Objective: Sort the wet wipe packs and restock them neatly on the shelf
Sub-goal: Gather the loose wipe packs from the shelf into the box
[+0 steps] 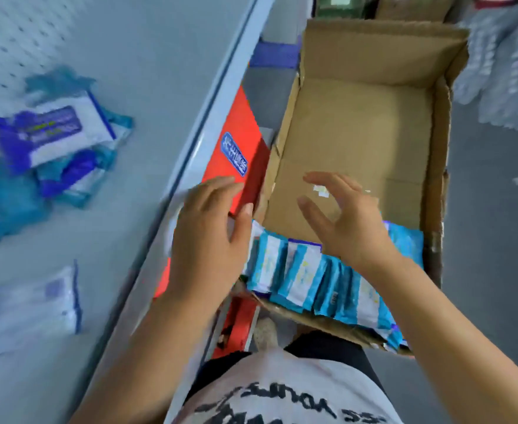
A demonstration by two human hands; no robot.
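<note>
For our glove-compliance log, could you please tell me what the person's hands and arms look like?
The left hand and right hand are bare: no gloves, and no ring, watch or bracelet shows, though the picture is somewhat blurred. The left forearm and right forearm are uncovered, with no sleeve in view. Below them is a white T-shirt with black lettering.
</note>
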